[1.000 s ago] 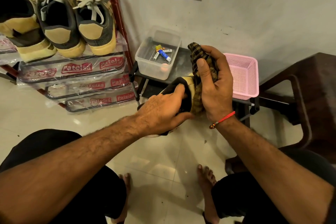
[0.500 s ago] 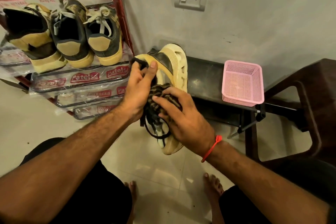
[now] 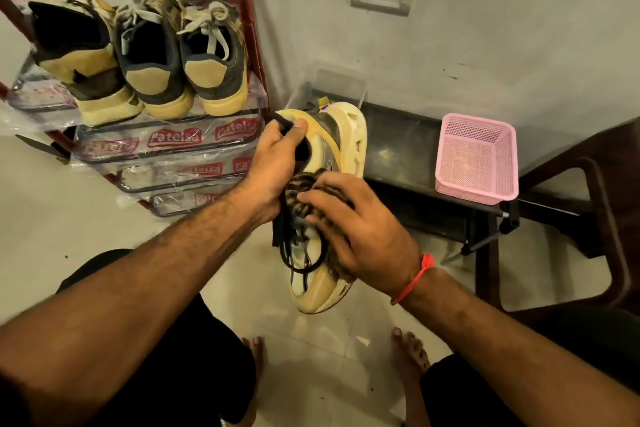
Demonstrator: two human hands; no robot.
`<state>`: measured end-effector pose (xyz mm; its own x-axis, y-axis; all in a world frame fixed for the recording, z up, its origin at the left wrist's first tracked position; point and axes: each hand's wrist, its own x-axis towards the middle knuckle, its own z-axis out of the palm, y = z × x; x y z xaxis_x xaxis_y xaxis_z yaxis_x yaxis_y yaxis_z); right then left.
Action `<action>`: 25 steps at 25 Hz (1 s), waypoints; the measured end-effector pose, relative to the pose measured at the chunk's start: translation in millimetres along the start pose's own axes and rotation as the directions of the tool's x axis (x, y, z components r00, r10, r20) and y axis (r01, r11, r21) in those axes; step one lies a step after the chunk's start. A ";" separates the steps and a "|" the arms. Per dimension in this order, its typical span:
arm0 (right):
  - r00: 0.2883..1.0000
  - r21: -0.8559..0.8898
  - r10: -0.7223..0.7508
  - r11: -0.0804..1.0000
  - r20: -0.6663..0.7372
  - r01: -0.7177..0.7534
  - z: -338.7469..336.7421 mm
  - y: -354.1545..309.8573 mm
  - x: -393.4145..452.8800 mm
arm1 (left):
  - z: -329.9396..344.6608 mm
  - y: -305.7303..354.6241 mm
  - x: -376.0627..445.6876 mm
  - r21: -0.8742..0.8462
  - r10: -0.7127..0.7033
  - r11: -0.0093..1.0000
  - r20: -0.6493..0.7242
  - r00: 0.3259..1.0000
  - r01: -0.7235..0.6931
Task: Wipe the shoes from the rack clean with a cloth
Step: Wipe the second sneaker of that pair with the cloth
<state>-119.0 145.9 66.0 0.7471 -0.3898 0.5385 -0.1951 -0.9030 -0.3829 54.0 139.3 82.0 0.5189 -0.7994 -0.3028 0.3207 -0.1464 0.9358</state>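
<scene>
While your right hand (image 3: 363,236) presses the bunched cloth (image 3: 304,189) into the laces, nearer you, the shoe (image 3: 332,211) runs lengthwise away toward the heel collar your left hand (image 3: 277,159) pinches, so wipe along that axis, toe to heel.

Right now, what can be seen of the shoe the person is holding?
The shoe is a cream-yellow sneaker with a chunky cut-out sole, a grey side panel, a black collar and loose black laces. It is held in the air above the tiled floor, heel up and away, toe towards the person. The left hand grips its collar at the heel; the right hand presses a striped cloth against its upper near the laces.
</scene>
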 end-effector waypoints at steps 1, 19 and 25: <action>1.000 -0.031 0.005 1.000 -0.009 -0.006 -4.2 10.4 4.2 | 0.2 -0.3 -4.8 -0.005 -0.031 0.999 0.049 0.998 0.031; 0.984 -0.043 0.147 0.987 -0.103 -0.152 -19.2 38.9 6.8 | 2.6 0.7 -3.2 0.007 -0.132 0.991 0.138 0.982 0.132; 0.999 -0.105 0.017 0.994 -0.040 -0.021 -19.0 32.4 4.2 | -4.1 4.1 -3.4 0.028 -0.131 0.991 0.201 0.971 0.127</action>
<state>-134.3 111.6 70.1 0.7180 -0.4116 0.5613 -0.2761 -0.9087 -0.3132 56.8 143.8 86.1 0.3026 -0.8741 -0.3799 0.3617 -0.2635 0.8943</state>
